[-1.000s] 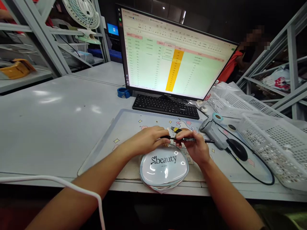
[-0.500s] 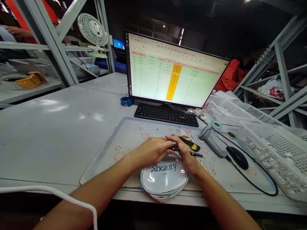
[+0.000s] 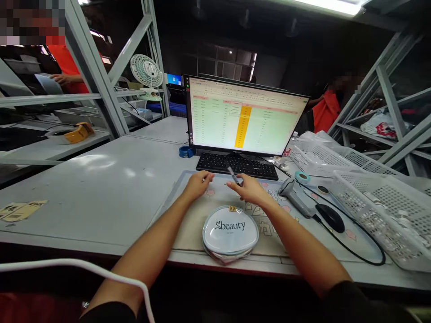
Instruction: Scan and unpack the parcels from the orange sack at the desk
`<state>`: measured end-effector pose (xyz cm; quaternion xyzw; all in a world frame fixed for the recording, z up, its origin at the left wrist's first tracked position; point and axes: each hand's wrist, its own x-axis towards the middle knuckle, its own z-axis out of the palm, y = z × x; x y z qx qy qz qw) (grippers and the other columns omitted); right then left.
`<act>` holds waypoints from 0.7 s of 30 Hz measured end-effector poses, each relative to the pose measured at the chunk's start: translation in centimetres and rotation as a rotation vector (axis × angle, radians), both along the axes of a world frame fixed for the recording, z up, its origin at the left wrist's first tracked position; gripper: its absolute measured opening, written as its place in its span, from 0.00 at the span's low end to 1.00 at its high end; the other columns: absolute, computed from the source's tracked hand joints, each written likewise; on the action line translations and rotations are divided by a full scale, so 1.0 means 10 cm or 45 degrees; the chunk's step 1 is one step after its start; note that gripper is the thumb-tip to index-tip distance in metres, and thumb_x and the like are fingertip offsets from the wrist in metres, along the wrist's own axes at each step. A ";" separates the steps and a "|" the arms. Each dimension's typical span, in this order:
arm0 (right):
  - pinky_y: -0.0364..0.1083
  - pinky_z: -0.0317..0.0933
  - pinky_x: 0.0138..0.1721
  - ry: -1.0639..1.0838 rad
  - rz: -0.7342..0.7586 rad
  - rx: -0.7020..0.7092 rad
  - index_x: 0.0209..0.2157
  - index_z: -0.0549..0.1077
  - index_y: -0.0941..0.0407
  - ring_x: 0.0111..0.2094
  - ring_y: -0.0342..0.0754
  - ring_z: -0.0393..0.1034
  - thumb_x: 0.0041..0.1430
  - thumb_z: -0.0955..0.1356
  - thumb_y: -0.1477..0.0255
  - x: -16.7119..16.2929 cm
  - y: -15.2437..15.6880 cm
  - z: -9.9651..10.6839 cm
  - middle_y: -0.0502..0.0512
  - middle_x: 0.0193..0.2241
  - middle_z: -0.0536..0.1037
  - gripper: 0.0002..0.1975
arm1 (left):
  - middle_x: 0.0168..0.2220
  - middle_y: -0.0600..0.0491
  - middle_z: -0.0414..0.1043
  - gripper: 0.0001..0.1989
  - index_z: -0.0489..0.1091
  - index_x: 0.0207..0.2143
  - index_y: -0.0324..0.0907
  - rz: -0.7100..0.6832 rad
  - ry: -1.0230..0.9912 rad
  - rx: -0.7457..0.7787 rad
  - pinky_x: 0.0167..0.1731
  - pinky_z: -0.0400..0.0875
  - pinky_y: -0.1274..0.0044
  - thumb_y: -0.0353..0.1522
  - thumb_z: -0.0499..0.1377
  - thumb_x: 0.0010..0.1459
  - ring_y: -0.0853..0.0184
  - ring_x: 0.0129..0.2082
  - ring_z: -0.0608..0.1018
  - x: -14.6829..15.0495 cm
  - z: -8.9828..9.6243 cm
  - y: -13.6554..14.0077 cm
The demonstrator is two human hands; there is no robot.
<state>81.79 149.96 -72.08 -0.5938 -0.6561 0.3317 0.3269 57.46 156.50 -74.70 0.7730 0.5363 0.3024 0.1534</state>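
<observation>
My right hand (image 3: 248, 189) is closed around a pen (image 3: 233, 174), which sticks up at a slant between thumb and fingers. Left of it, with a gap between them, my left hand (image 3: 198, 185) has its fingers curled in; whatever they may hold is too small to make out. Nearer to me lies a rounded, glossy pouch (image 3: 230, 237) printed "Sbeauty", apparently on top of other thin items. A small yellow tag (image 3: 232, 208) shows at its top edge. Neither hand touches the pouch.
Beyond the hands are a keyboard (image 3: 218, 163) and a monitor (image 3: 215, 116). A barcode scanner (image 3: 296, 199), a mouse (image 3: 330, 218) and white baskets (image 3: 380, 215) sit at right. A white cable (image 3: 77, 265) crosses the lower left. People in orange stand farther back.
My hands have come apart and moved away from the pouch, the left one leftward. The pen now points up in my right hand. The tag on the pouch has come into view.
</observation>
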 end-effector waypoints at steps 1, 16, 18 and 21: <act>0.51 0.70 0.37 -0.147 0.030 0.051 0.50 0.76 0.58 0.31 0.54 0.76 0.61 0.74 0.50 0.04 0.00 0.02 0.58 0.31 0.81 0.28 | 0.32 0.48 0.78 0.21 0.71 0.29 0.43 0.070 0.020 0.004 0.37 0.70 0.72 0.45 0.49 0.68 0.61 0.35 0.78 -0.07 -0.04 0.06; 0.62 0.63 0.63 -0.841 -0.644 0.438 0.58 0.77 0.60 0.60 0.64 0.70 0.65 0.65 0.54 3.40 -0.92 -1.54 0.70 0.57 0.76 0.29 | 0.63 0.36 0.69 0.21 0.71 0.56 0.38 0.295 0.367 0.145 0.65 0.62 0.57 0.38 0.53 0.65 0.45 0.64 0.67 0.23 -0.32 0.71; 0.61 0.65 0.62 -0.819 -0.641 0.436 0.59 0.75 0.60 0.58 0.63 0.71 0.66 0.63 0.54 3.40 -0.95 -1.73 0.69 0.57 0.76 0.30 | 0.68 0.36 0.64 0.25 0.70 0.59 0.37 0.306 0.385 0.142 0.69 0.57 0.56 0.41 0.52 0.67 0.44 0.68 0.63 0.29 -0.36 0.78; 0.60 0.67 0.61 -0.778 -0.637 0.496 0.61 0.74 0.57 0.56 0.62 0.73 0.66 0.62 0.53 3.43 -0.94 -1.92 0.65 0.57 0.76 0.31 | 0.70 0.37 0.62 0.28 0.68 0.63 0.36 0.341 0.411 0.125 0.71 0.54 0.54 0.44 0.50 0.70 0.43 0.71 0.61 0.31 -0.45 0.86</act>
